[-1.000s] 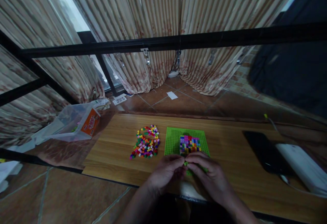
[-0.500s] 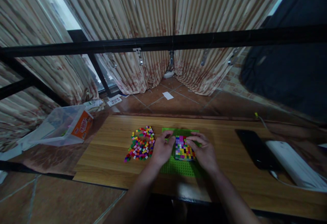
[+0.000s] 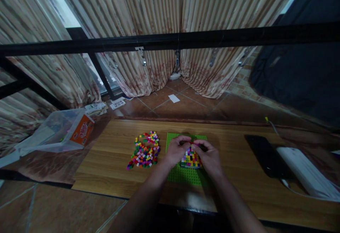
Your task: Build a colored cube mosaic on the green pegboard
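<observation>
A square block of small multicoloured toy bricks [image 3: 190, 160] sits on a green studded baseplate [image 3: 186, 176]. My left hand [image 3: 177, 151] curls over the block's far left corner, thumb on top and fingers at the far edge. From the right, my right hand [image 3: 209, 155] grips the far right part in the same way, its thumb close to the other thumb. Both hands are closed, and they cover the far rows of the block. Whether a single loose brick lies between the fingertips cannot be made out. Left of the baseplate lies a pile of loose coloured bricks [image 3: 145, 151].
The wooden table [image 3: 106, 162] carries a black phone [image 3: 265, 155] and a white power strip [image 3: 305, 171] with a cable on the right. A clear plastic box [image 3: 60, 130] with an orange label stands at the left. A black rail [image 3: 159, 41] crosses before the curtains.
Both hands have come closer together over the far edge of the block, thumbs now nearly meeting. More of its far rows is covered. The view has shifted slightly.
</observation>
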The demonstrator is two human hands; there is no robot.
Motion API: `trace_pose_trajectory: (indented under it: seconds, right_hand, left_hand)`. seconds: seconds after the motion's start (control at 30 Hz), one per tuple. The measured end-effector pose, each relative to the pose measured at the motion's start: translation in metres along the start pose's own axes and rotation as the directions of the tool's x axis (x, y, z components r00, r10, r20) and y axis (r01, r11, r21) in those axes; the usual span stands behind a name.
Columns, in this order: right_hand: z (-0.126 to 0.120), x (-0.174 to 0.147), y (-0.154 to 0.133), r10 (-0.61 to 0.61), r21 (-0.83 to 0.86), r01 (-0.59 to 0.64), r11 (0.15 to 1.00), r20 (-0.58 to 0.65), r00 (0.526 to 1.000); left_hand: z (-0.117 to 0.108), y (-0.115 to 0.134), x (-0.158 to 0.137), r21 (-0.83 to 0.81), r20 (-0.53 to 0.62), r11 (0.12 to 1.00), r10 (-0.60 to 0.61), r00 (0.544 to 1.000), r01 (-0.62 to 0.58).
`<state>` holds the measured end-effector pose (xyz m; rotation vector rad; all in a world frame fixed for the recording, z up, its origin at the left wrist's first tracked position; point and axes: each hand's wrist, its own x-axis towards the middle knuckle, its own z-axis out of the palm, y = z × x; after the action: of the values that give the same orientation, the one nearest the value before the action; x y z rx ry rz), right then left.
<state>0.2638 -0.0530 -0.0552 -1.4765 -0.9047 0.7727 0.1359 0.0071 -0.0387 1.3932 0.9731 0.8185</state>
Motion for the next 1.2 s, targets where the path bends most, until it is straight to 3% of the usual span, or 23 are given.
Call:
trace_pose_trajectory:
  seconds: [0.37, 0.63, 0.8, 0.93, 1.07, 1.2]
  right_hand:
    - [0.004, -0.002, -0.002, 0.052, 0.012, -0.052, 0.999, -0.016, 0.999]
    - [-0.005, -0.005, 0.009, 0.141, 0.184, -0.145, 0.972, 0.036, 0.989]
    - [-0.015, -0.002, 0.024, 0.166, 0.353, -0.146, 0.924, -0.028, 0.986]
    - [-0.017, -0.003, 0.030, 0.193, 0.428, -0.149, 0.892, -0.060, 0.979]
    - [-0.017, -0.007, 0.029, 0.198, 0.340, -0.159, 0.927, -0.085, 0.977]
    - [-0.019, -0.010, 0.028, 0.168, 0.097, -0.155, 0.983, -0.140, 0.976]
  left_hand:
    - [0.007, -0.001, 0.000, 0.103, -0.030, 0.993, 0.061, 0.998, -0.058]
    - [0.001, -0.003, -0.009, 0.088, -0.085, 0.995, 0.044, 0.995, -0.036]
    - [-0.025, 0.002, -0.037, 0.041, -0.273, 0.996, 0.088, 0.958, -0.080]
    - [-0.054, 0.000, -0.072, 0.045, -0.339, 0.996, 0.093, 0.936, -0.082]
    - [-0.094, -0.013, -0.104, 0.173, -0.488, 0.985, 0.104, 0.866, -0.020]
    - [-0.135, -0.026, -0.119, 0.403, -0.636, 0.895, 0.122, 0.762, 0.193]
